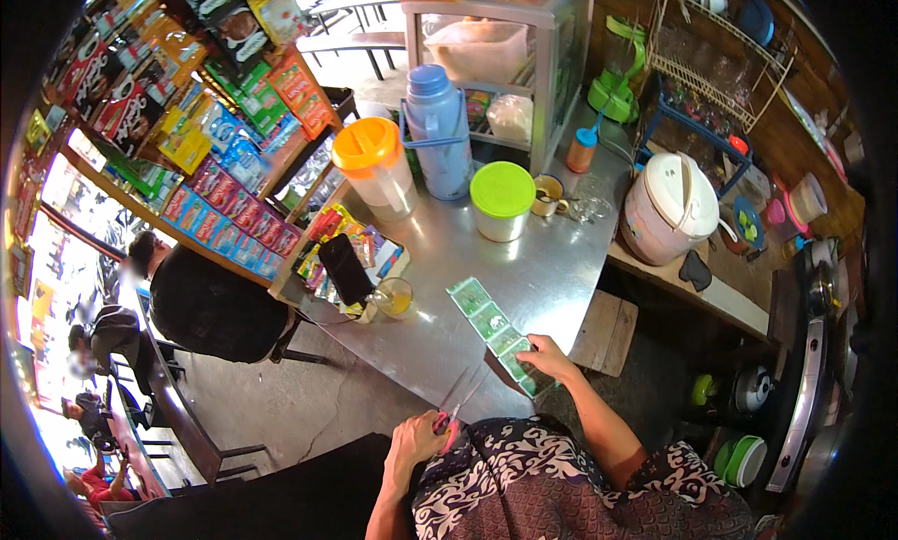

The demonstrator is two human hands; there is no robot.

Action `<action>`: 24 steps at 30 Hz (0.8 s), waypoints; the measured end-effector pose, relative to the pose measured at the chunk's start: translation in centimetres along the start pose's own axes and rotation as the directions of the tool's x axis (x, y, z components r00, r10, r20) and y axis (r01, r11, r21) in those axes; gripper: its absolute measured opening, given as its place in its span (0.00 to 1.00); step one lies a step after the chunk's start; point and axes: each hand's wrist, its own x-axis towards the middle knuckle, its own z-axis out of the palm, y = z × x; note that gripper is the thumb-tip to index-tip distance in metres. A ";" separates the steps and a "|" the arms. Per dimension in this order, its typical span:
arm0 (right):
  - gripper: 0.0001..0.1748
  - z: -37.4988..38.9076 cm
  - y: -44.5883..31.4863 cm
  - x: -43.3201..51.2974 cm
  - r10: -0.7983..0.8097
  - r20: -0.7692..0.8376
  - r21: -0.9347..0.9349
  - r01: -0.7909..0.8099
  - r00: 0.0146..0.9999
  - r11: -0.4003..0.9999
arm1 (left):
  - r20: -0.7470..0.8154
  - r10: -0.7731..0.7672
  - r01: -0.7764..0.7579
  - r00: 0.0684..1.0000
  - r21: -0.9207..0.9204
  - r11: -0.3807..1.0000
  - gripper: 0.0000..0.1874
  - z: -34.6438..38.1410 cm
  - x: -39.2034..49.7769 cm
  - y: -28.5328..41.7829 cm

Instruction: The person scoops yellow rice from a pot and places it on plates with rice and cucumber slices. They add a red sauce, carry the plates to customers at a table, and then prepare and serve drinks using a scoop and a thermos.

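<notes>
My left hand (414,438) grips a pair of scissors (452,422) by its pink handles, low at the table's near edge. The blades stand apart and point away from me. My right hand (548,359) pinches the near part of a strip of joined green sachets (489,320). This strip stretches away over the steel tabletop (449,256), and its far end lies past the scissor tips. Blades and sachets are apart. Farther left, a glass mug (393,297) with some yellow liquid stands beside a box of assorted sachets, on which a black phone (346,269) rests.
An orange-lidded jug (374,168), a blue vacuum flask (436,133), a green-lidded tub (502,200) and an enamel mug (548,195) stand farther back. Sachet strips (231,210) hang at left. A rice container (670,207) stands on the right-hand counter. Several people sit beyond the left side.
</notes>
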 end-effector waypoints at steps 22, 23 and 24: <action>0.11 -2.4 -1.3 1.7 -0.142 0.162 0.085 0.130 0.976 0.988 | -0.128 0.005 -0.012 0.992 -0.051 0.999 0.26 3.0 4.7 6.3; 0.11 -2.4 -1.5 1.8 -0.156 0.139 0.073 0.147 0.978 0.986 | -0.159 0.020 -0.025 0.987 -0.032 0.999 0.26 2.6 5.0 6.2; 0.12 -2.5 -1.8 1.9 -0.194 0.126 0.023 0.193 0.973 0.981 | -0.195 0.047 -0.056 0.980 -0.045 0.997 0.26 2.1 5.1 6.2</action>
